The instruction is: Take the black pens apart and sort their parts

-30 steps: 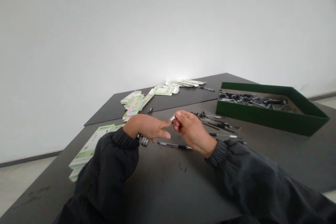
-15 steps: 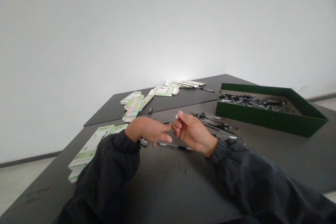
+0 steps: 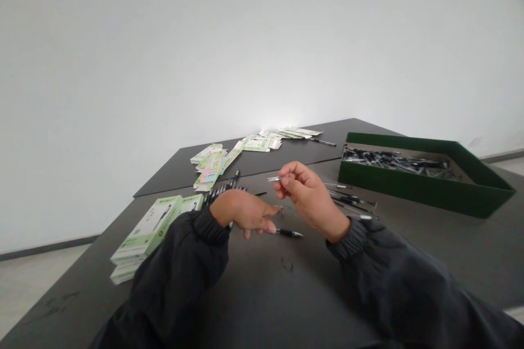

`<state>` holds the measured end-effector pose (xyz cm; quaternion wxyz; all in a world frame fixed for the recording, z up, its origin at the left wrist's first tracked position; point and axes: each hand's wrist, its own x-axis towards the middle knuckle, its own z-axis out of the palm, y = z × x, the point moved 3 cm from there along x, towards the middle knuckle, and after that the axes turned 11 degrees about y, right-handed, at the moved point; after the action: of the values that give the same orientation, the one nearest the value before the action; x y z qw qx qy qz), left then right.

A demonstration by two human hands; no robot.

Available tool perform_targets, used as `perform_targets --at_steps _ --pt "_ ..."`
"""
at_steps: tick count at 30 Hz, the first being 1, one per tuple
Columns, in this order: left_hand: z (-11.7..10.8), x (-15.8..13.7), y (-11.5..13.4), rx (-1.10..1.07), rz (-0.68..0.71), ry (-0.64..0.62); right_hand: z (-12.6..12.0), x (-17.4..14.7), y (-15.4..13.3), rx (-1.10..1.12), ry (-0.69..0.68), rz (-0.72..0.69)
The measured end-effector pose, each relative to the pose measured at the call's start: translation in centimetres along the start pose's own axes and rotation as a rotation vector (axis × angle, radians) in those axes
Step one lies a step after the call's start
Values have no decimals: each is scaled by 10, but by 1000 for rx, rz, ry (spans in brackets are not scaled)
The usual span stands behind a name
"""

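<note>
Between the thumb and fingers of my right hand (image 3: 301,193), held above the table, is a small clear plastic piece (image 3: 273,179) pointing left; its exact kind is too small to make out. My left hand (image 3: 245,212) hovers low with index finger and thumb apart. A tiny piece (image 3: 281,210) shows by its index fingertip. A black-gripped clear pen (image 3: 290,233) lies just beyond its thumb, its rear hidden by the hand. Behind the left wrist, a row of pens (image 3: 219,190) is partly covered. More loose pens and thin rods (image 3: 347,199) lie beyond my right wrist.
A green open box (image 3: 426,191) full of pen parts stands at the right. Light-green pen cartons (image 3: 147,229) are stacked at the left. Flattened cartons (image 3: 256,144) spread along the back table, with a single pen (image 3: 322,142) beside them. A white wall rises behind.
My right hand has drawn away from my left and turned, showing more of the clear piece. My left hand has moved slightly right and down, covering more of the pen on the table.
</note>
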<state>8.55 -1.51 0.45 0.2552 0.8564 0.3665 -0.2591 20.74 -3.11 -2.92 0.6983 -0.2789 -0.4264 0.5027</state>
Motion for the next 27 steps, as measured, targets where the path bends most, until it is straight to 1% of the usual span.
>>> perform_targets --at_steps 1,3,6,9,12,14,17,19,21,24,25,27 --pt "1 1 2 13 -2 -12 0 0 -1 -47 6 -55" --pt "1 1 5 44 -5 -24 2 -1 -2 -134 -6 -107" --pt "1 0 7 54 2 -4 6 -7 -5 -263 -78 -136" --pt "1 -3 4 40 -12 15 12 -17 -17 -386 -129 -244" --pt "1 -5 0 85 -13 32 18 -22 -23 -532 -244 -324" --pt "0 -7 -2 87 -16 48 17 -18 -21 -609 -280 -334" --pt "-3 -10 -5 69 -6 72 9 -3 -15 -663 -244 -312" --pt "-4 -12 -9 70 -3 83 2 8 -14 -708 -244 -297" --pt "-6 -15 -13 85 -3 101 -4 14 -16 -821 -322 -292" --pt "-6 -19 -18 90 -12 109 -15 16 -20 -1078 -493 -292" --pt "-6 -20 -18 88 -15 109 -20 15 -21 -1158 -525 -292" --pt "-6 -22 -18 83 -18 107 -31 12 -25 -1288 -529 -294"
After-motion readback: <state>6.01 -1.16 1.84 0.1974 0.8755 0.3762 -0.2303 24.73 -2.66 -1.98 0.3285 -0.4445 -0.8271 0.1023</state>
